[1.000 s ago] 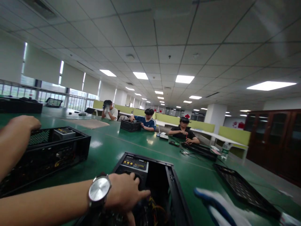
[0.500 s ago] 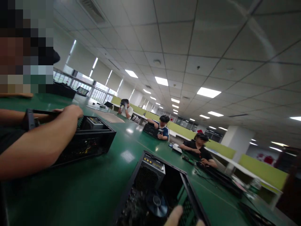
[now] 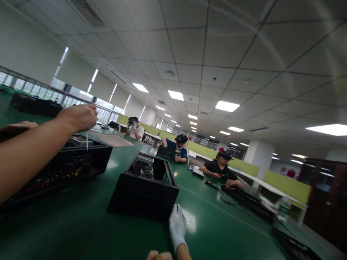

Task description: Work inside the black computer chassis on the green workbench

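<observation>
A long green counter [image 3: 81, 231] runs from the near edge toward the far right. On its left stands a wide open black chassis [image 3: 67, 166], with a co-worker's forearm reaching over it. That co-worker's hand [image 3: 78, 117] is closed, pinching a thin white strip [image 3: 86, 141] that hangs down over the chassis rim. Near the middle sits a smaller black computer case [image 3: 143, 195], open at the top, with its dark side wall facing the viewer. Three seated people [image 3: 179, 144] work at the far end. The right hand [image 3: 177, 227], in a white glove, lies stretched out on the counter just beside the computer case's near right corner, fingers straight, gripping nothing. Only a sliver of the left hand [image 3: 159, 255] shows at the bottom edge, so its grip cannot be told.
</observation>
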`<state>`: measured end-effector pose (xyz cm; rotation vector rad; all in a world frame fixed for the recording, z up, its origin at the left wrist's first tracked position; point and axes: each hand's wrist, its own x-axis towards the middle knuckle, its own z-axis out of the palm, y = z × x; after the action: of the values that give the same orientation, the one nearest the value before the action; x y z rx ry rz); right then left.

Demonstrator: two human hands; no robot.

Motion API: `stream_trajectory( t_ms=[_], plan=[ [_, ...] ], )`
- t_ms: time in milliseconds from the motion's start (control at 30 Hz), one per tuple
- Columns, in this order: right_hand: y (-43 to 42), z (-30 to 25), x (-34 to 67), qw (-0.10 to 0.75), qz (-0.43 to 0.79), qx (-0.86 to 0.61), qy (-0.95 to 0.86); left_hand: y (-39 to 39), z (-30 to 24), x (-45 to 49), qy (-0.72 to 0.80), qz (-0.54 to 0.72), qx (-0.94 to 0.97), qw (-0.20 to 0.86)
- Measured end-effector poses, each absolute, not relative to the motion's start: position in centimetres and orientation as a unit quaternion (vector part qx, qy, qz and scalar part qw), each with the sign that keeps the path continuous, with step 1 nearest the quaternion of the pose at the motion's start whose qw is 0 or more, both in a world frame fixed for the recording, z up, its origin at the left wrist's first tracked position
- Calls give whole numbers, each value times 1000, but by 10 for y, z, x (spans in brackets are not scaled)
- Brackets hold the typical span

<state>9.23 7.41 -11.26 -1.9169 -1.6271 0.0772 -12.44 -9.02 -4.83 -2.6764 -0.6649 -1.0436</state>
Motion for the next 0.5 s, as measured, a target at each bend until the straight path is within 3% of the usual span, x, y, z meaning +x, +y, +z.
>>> stream_trajectory(
  t_ms=[233,500],
  plan=[
    [132,-108,215,338,33,-726,-597,87,64,-244,-308,-377,-870,72],
    [182,-110,361,403,53,-737,-541,153,19,-242,-332,-330,-883,36]
  ],
)
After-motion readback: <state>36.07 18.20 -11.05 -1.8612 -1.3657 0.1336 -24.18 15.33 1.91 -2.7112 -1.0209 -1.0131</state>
